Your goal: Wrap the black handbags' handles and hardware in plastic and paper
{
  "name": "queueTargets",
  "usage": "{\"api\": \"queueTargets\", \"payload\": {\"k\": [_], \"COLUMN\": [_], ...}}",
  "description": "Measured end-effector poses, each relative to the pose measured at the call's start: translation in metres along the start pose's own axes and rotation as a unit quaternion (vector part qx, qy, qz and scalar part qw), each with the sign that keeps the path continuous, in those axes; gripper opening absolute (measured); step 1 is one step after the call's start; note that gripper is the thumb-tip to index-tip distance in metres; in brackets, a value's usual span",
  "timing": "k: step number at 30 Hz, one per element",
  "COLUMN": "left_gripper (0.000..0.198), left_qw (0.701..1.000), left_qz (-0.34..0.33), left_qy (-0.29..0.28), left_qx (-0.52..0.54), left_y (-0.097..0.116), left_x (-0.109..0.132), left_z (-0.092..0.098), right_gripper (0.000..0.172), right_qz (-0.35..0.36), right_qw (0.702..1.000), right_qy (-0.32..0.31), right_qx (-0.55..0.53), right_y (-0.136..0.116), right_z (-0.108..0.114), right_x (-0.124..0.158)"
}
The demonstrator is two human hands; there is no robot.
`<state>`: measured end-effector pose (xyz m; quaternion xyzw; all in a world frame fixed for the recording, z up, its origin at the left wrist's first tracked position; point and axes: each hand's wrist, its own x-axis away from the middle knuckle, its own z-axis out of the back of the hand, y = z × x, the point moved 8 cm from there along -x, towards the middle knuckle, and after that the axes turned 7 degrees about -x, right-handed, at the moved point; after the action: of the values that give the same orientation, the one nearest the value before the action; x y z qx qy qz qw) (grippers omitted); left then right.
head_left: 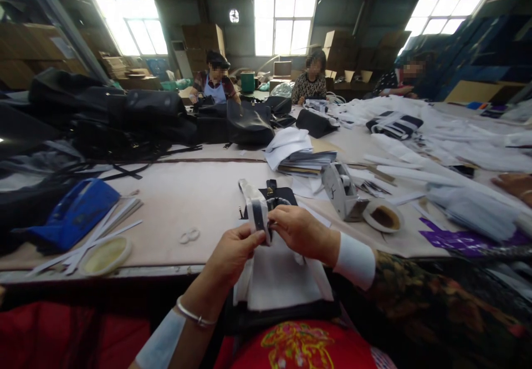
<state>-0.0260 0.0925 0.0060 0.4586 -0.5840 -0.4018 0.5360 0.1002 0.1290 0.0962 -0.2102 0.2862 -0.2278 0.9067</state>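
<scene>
A black strap [258,215], partly wrapped in white paper [248,190], stands up between my two hands. My left hand [233,252] is closed on its lower end, thumb on the front. The fingers of my right hand [305,231] pinch at the strap's right edge; the fingertips are partly hidden. Behind the hands lies a black bag part [282,194] with a small metal fitting on a tab. A white sheet [286,280] covers the black piece below my hands, at the table's front edge.
To the left are a blue bin [77,214], white strips [103,227] and a round dish [105,255]. A tape dispenser [341,191], tape roll [383,216] and paper stack [301,155] stand right. Black bags [249,122] line the back; several people sit beyond.
</scene>
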Motion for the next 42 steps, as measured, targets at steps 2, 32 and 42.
{"api": "queueTargets", "payload": {"k": [2,32,42], "left_gripper": [0.022,0.018,0.015], "left_qw": [0.991,0.936,0.945], "left_qz": [-0.096,-0.253,-0.184], "left_qy": [0.060,0.078,0.043], "left_qx": [-0.067,-0.233,-0.266], "left_y": [0.016,0.035,0.027], "left_x": [0.003,0.038,0.034], "left_z": [0.007,-0.016,-0.023], "right_gripper": [0.015,0.043,0.037], "right_qz": [-0.101,-0.327,-0.289], "right_qw": [0.986,0.876,0.919], "right_qy": [0.035,-0.044,0.051], "right_qx": [-0.127,-0.352,-0.264], "right_y": [0.011,0.018,0.025], "right_z": [0.008,-0.041,-0.039], "right_x": [0.003,0.018,0.021]}}
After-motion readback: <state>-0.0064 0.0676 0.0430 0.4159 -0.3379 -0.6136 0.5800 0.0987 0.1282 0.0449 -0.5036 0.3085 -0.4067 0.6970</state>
